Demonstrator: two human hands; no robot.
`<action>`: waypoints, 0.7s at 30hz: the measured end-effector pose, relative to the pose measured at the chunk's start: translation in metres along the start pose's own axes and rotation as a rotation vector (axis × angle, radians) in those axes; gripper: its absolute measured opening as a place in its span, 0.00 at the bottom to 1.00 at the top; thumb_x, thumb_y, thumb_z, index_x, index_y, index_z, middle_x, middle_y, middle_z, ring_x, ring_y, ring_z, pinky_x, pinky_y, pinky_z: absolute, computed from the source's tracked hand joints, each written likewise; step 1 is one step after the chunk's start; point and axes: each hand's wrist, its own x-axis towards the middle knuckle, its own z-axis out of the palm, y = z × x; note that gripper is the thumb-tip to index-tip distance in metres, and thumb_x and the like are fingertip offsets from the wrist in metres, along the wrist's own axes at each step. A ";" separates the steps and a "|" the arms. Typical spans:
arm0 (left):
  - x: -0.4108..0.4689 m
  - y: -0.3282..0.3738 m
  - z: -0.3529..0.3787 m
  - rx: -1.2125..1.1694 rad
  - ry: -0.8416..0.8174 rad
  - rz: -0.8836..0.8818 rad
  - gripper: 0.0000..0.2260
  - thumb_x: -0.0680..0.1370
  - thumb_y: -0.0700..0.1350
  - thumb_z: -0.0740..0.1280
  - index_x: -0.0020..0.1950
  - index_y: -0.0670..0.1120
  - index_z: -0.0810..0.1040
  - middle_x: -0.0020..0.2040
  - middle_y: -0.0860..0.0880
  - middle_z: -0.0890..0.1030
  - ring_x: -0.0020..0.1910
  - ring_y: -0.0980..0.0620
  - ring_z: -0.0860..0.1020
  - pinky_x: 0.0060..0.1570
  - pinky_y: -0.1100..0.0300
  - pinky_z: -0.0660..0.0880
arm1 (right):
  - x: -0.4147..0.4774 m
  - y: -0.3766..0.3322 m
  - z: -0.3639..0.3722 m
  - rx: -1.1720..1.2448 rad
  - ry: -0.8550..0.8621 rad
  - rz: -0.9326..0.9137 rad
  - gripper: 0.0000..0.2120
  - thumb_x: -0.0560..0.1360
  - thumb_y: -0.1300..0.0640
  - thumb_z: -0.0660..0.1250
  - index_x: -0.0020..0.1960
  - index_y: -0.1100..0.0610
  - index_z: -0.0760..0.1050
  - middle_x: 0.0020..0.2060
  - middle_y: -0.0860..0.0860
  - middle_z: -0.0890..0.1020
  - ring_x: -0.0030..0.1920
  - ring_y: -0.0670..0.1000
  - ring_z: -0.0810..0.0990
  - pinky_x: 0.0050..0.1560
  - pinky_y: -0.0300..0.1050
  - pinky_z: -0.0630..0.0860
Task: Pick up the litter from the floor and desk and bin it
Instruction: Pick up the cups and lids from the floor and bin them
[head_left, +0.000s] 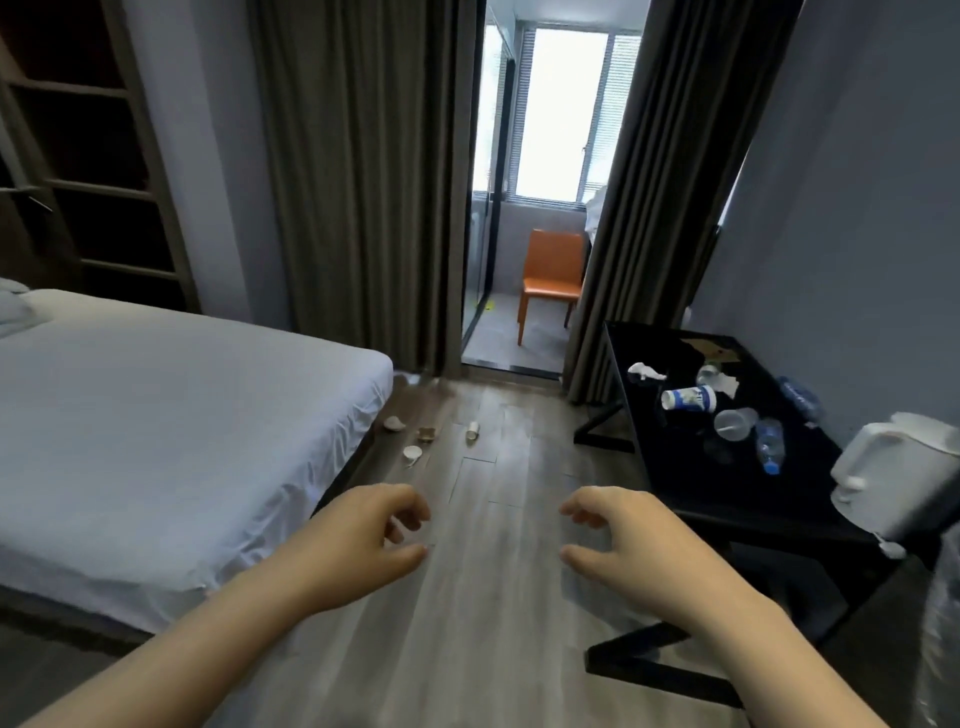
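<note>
Beside the bed (156, 415), crumpled cups (413, 454) lie on the floor. My left grip (358, 540) and right grip (628, 545) hang loosely curled, holding nothing. A paper cup (688, 399) and bottle (769, 447) litter the worktop (675, 467). I judge nothing binned yet, so everything remains.

Bed (156, 415) left, desk (727, 493) right — cups (415, 441) on floor (493, 571) between.

Body in view: left forearm (197, 629), right forearm (769, 639), left grip (358, 540), right grip (639, 545). All bare from fingertips to the bottom frame edge. Forearms slim, tapering to narrow wrists; fingers slender. Edges slightly blurred, finer detail unreadable.
</note>
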 end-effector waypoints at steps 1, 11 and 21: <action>0.018 -0.006 0.001 -0.001 -0.004 -0.006 0.08 0.73 0.53 0.69 0.51 0.60 0.74 0.48 0.61 0.79 0.44 0.63 0.78 0.48 0.62 0.77 | 0.019 0.008 0.002 0.008 0.004 0.003 0.21 0.72 0.44 0.67 0.64 0.44 0.72 0.56 0.40 0.77 0.56 0.40 0.75 0.56 0.37 0.73; 0.206 -0.064 0.007 0.003 -0.032 -0.109 0.11 0.73 0.55 0.69 0.54 0.58 0.76 0.49 0.60 0.78 0.45 0.63 0.78 0.48 0.61 0.78 | 0.223 0.087 0.004 0.062 -0.039 -0.015 0.21 0.70 0.45 0.69 0.62 0.45 0.74 0.54 0.41 0.78 0.54 0.41 0.76 0.56 0.40 0.75; 0.365 -0.133 0.005 -0.025 -0.086 -0.175 0.10 0.73 0.54 0.70 0.53 0.58 0.76 0.48 0.59 0.79 0.44 0.62 0.79 0.47 0.62 0.78 | 0.400 0.133 0.016 0.062 -0.142 -0.026 0.21 0.71 0.45 0.67 0.64 0.45 0.73 0.55 0.42 0.78 0.55 0.43 0.76 0.57 0.43 0.76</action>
